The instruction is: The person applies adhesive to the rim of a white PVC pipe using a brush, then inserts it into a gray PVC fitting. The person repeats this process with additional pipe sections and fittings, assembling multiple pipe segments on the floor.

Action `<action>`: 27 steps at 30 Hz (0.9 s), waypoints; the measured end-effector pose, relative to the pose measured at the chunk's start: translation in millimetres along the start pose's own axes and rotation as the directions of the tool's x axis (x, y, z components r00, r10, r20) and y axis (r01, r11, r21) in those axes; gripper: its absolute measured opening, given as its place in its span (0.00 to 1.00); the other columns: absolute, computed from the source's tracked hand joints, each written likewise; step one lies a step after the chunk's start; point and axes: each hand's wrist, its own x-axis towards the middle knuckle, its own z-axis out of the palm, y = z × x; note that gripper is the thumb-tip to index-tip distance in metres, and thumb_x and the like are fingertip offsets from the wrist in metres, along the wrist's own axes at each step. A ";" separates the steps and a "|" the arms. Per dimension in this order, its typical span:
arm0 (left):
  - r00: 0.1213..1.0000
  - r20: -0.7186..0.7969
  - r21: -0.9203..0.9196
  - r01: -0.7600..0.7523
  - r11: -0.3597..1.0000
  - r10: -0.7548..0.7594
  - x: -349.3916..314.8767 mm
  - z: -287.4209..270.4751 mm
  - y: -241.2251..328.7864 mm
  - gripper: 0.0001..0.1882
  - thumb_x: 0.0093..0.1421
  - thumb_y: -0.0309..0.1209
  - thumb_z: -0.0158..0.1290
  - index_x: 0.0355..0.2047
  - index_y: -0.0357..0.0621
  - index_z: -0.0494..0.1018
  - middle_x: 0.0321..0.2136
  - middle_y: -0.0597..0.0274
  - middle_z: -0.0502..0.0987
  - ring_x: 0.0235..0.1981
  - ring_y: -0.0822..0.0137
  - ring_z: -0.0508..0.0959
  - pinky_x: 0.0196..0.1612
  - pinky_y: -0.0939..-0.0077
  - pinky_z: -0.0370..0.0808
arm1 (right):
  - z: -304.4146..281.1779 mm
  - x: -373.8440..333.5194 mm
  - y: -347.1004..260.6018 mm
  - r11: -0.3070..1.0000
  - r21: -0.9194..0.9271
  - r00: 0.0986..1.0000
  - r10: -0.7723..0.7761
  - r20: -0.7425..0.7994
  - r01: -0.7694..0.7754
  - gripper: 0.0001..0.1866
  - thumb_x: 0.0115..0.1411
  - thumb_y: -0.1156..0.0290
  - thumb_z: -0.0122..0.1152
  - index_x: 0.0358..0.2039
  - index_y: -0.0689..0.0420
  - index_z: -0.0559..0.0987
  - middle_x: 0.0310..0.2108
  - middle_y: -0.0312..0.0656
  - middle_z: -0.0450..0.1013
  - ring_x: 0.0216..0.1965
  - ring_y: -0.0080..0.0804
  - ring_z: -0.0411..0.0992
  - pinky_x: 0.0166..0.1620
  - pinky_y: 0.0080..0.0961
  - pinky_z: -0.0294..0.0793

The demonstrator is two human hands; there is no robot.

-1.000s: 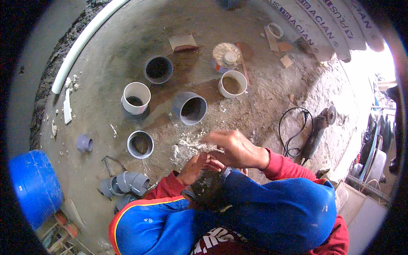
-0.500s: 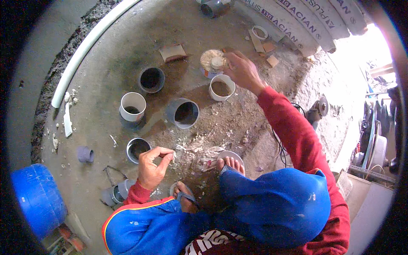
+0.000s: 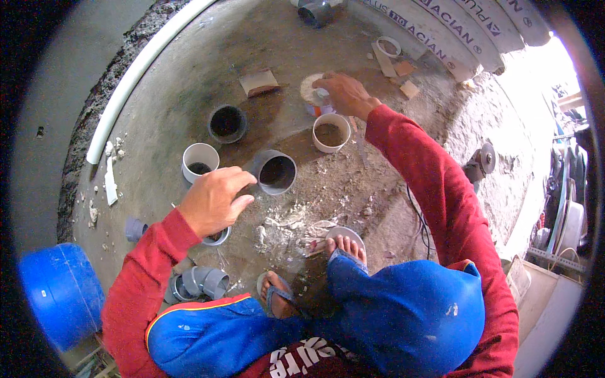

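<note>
My right hand point(image 3: 345, 93) reaches to a squat can point(image 3: 310, 93) with a pale, crusted top and a white and orange side. Its fingers close round a small whitish cap point(image 3: 322, 92) on that can. Just in front of the can stands a white pipe piece point(image 3: 331, 133). My left hand point(image 3: 217, 198) hovers over the floor with thumb and forefinger apart and nothing visible in it. It partly covers a white pipe piece point(image 3: 201, 157) and a grey pipe piece point(image 3: 217, 237). Two more grey pipe pieces point(image 3: 276, 172) point(image 3: 227, 123) stand upright nearby.
A long white pipe point(image 3: 135, 72) lies along the left edge. Grey fittings point(image 3: 201, 283) and a blue drum point(image 3: 62, 296) are at the lower left. An angle grinder point(image 3: 482, 162) with a cord sits at right. Large pipes point(image 3: 435, 31) are stacked at the far right. White scraps litter the floor.
My left hand has risen away from me and its pinch has opened. My right hand has shifted slightly left, onto the can's cap. The view has shifted a little.
</note>
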 end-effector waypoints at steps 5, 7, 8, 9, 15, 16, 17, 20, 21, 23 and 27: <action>0.992 0.064 0.110 -0.112 0.988 0.105 46.0 22.0 -9.8 0.20 0.55 0.32 0.64 0.47 0.38 0.76 0.40 0.47 0.78 0.43 0.46 0.79 0.48 0.55 0.77 | -3.7 -6.6 1.8 0.993 0.084 0.996 0.078 0.038 -0.081 0.23 0.55 0.73 0.69 0.53 0.45 0.81 0.49 0.45 0.76 0.51 0.50 0.76 0.51 0.44 0.76; 0.997 0.035 0.097 -0.070 0.993 0.067 84.2 31.4 -19.3 0.27 0.54 0.33 0.64 0.53 0.39 0.73 0.46 0.44 0.78 0.48 0.42 0.78 0.53 0.53 0.76 | -2.1 -1.6 4.2 0.995 0.064 0.996 0.076 0.050 -0.079 0.22 0.54 0.73 0.69 0.51 0.47 0.82 0.47 0.45 0.76 0.50 0.50 0.76 0.51 0.44 0.77; 0.999 -0.012 0.107 -0.031 0.994 0.033 105.4 37.1 -23.3 0.31 0.54 0.34 0.65 0.57 0.39 0.71 0.50 0.41 0.77 0.53 0.41 0.77 0.57 0.53 0.75 | -1.5 2.6 6.2 0.995 0.045 0.994 0.084 0.073 -0.088 0.21 0.54 0.73 0.69 0.50 0.47 0.82 0.47 0.44 0.77 0.50 0.50 0.76 0.50 0.43 0.77; 0.996 -0.079 0.116 -0.021 0.993 0.030 127.5 42.9 -27.2 0.34 0.54 0.35 0.65 0.60 0.38 0.68 0.54 0.38 0.75 0.56 0.42 0.76 0.60 0.55 0.74 | -1.0 7.9 8.3 0.999 0.030 0.994 0.027 0.109 -0.030 0.21 0.54 0.73 0.69 0.50 0.49 0.82 0.47 0.45 0.77 0.50 0.50 0.76 0.50 0.43 0.77; 0.835 -0.490 -0.183 0.184 0.966 -0.252 182.9 111.6 3.5 0.38 0.49 0.28 0.69 0.57 0.32 0.62 0.46 0.37 0.71 0.50 0.37 0.73 0.55 0.49 0.73 | -4.0 9.1 17.4 0.998 0.064 0.983 -0.019 0.184 0.007 0.22 0.52 0.71 0.71 0.50 0.54 0.81 0.47 0.49 0.77 0.50 0.52 0.76 0.51 0.45 0.76; 0.762 -0.557 -0.306 0.179 0.935 -0.328 180.1 134.5 22.1 0.45 0.47 0.28 0.71 0.61 0.32 0.58 0.54 0.35 0.67 0.57 0.35 0.70 0.61 0.50 0.69 | -5.7 7.0 18.5 0.997 0.069 0.989 -0.038 0.141 0.028 0.23 0.52 0.71 0.71 0.51 0.54 0.81 0.47 0.49 0.77 0.50 0.52 0.76 0.51 0.45 0.76; 0.723 -0.544 -0.399 0.225 0.889 -0.427 173.7 158.4 40.3 0.51 0.45 0.29 0.72 0.65 0.32 0.54 0.59 0.34 0.63 0.61 0.35 0.66 0.65 0.50 0.65 | -5.7 3.5 17.4 0.996 0.081 0.991 -0.052 0.120 0.042 0.24 0.53 0.70 0.72 0.52 0.54 0.81 0.48 0.50 0.77 0.50 0.52 0.76 0.52 0.45 0.76; 0.596 -0.543 -0.525 0.309 0.793 -0.592 166.6 215.8 68.8 0.64 0.43 0.31 0.75 0.71 0.30 0.43 0.69 0.34 0.52 0.69 0.36 0.57 0.72 0.51 0.56 | -6.6 -0.5 15.3 0.991 0.132 0.996 -0.024 0.084 0.012 0.26 0.53 0.70 0.71 0.54 0.55 0.80 0.48 0.50 0.77 0.51 0.53 0.76 0.53 0.44 0.76; 0.554 -0.565 -0.540 0.314 0.781 -0.612 168.7 228.6 69.0 0.67 0.43 0.31 0.76 0.72 0.30 0.40 0.71 0.34 0.49 0.71 0.37 0.54 0.73 0.52 0.54 | -6.2 -0.2 14.3 0.992 0.126 0.998 -0.033 0.057 0.026 0.25 0.53 0.68 0.71 0.53 0.54 0.81 0.46 0.51 0.78 0.48 0.54 0.77 0.50 0.45 0.78; 0.495 -0.578 -0.546 0.356 0.758 -0.649 177.0 246.0 59.8 0.70 0.41 0.32 0.77 0.72 0.29 0.39 0.70 0.32 0.50 0.71 0.36 0.55 0.74 0.51 0.54 | -3.9 -2.2 12.0 0.994 0.099 0.999 -0.042 -0.029 0.044 0.23 0.53 0.64 0.71 0.50 0.53 0.82 0.41 0.53 0.81 0.43 0.56 0.80 0.46 0.47 0.81; 0.441 -0.561 -0.639 0.307 0.705 -0.701 193.6 267.1 42.0 0.66 0.39 0.33 0.79 0.71 0.30 0.45 0.67 0.34 0.58 0.68 0.38 0.60 0.71 0.52 0.59 | -2.7 -5.3 10.9 0.988 0.073 0.989 -0.133 -0.063 0.138 0.24 0.52 0.65 0.72 0.51 0.52 0.82 0.45 0.51 0.80 0.46 0.55 0.79 0.49 0.45 0.80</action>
